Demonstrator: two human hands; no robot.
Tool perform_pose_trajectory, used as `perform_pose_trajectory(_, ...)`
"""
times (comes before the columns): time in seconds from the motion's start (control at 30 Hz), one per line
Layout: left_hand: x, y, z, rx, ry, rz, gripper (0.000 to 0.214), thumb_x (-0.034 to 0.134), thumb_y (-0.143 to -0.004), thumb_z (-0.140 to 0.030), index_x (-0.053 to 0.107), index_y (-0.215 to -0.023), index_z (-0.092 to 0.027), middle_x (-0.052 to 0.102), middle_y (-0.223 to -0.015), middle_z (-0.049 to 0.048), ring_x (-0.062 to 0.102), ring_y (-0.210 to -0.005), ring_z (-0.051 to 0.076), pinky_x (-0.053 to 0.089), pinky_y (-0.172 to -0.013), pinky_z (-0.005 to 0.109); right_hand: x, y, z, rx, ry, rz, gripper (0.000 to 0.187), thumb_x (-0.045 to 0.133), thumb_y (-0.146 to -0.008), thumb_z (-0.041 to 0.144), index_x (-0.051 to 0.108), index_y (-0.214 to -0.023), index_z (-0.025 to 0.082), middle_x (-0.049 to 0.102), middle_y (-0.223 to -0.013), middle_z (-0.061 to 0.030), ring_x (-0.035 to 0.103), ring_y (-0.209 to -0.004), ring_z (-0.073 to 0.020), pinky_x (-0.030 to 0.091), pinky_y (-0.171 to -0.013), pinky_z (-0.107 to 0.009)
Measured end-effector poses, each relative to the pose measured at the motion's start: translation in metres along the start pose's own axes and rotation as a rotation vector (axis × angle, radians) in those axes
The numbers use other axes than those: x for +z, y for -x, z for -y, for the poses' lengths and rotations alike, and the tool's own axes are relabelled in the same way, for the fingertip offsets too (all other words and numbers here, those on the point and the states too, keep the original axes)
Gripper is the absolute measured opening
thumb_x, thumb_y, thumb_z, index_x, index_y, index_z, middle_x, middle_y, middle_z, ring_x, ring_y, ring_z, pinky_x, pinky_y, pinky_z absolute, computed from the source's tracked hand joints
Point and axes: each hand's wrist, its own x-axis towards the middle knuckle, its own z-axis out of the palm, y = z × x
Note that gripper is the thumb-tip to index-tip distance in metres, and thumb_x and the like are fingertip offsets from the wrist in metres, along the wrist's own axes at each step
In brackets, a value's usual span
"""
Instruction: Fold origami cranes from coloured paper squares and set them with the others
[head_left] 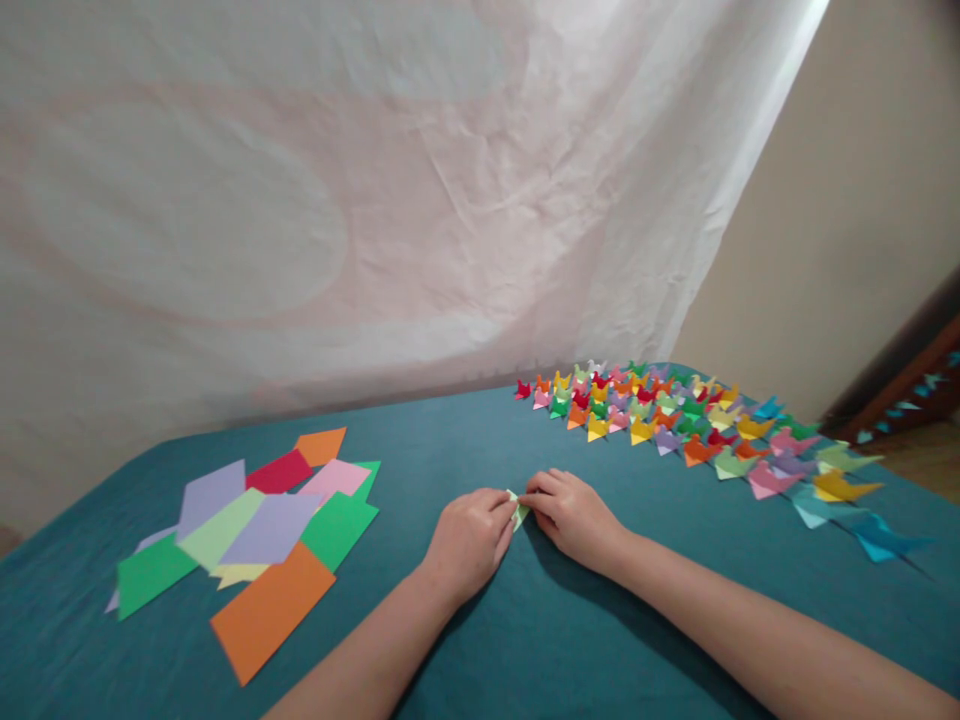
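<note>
Pale-green folded paper (520, 514) sits at the near middle of the desk (450, 440), pinched by both left hand (466, 537) and right hand (574, 516); uneven finger pressure could skew a crease; a hard tug could tear such a small piece.

Diffuse light, soft shadows, stretched edges

Folded paper (520, 513): pale green. Sheets (271, 530): orange, red, lilac, pink, green, pale green, pale yellow; each plain. Birds (700, 451): red, orange, yellow, pink, purple, green, pale green, blue, light blue, white; each plain. Tablecloth (450, 435): dark teal, plain. Curtain (420, 210): whitish, with broad, faint pink curving bands around a pale oval. Wall (817, 270): greyish beige.
</note>
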Motion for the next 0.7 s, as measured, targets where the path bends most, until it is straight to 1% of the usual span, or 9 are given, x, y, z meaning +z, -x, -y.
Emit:
perform_pose_trajectory(0.37, -0.0009, 0.0003, -0.0022, 0.007, -0.008, -0.007, 0.025, 0.042, -0.09, -0.021, 0.06, -0.107, -0.02, 0.063, -0.105, 0.0073, 0.059, -0.095, 0.021, 0.047, -0.086, 0.034, -0.0007, -0.0011, 0.0009, 0.003, 0.004, 0.002, 0.024, 0.049, -0.084, 0.009, 0.067, -0.093, 0.02, 0.06, -0.091, -0.0053, 0.051, -0.085, -0.0171, 0.04, -0.074, -0.027)
perform_pose_trajectory(0.57, -0.0056, 0.0019, -0.0038, 0.01, 0.038, -0.004, 0.026, 0.047, -0.086, -0.025, 0.061, -0.108, -0.02, 0.061, -0.11, 0.0083, 0.056, -0.101, 0.023, 0.045, -0.088, 0.037, 0.0008, -0.0004, -0.0005, -0.005, 0.011, -0.001, 0.023, 0.051, -0.082, 0.008, 0.068, -0.093, 0.021, 0.06, -0.09, -0.0049, 0.051, -0.084, -0.0163, 0.04, -0.075, -0.027)
perform_pose_trajectory(0.7, -0.0084, 0.0014, 0.0024, -0.002, 0.118, 0.025, 0.03, 0.044, -0.085, -0.019, 0.062, -0.109, -0.022, 0.062, -0.113, 0.0048, 0.055, -0.103, 0.021, 0.043, -0.091, 0.036, -0.0004, 0.0003, -0.0004, -0.018, 0.046, 0.013, 0.024, 0.051, -0.082, 0.008, 0.068, -0.093, 0.021, 0.06, -0.091, -0.0047, 0.05, -0.085, -0.0165, 0.04, -0.075, -0.028)
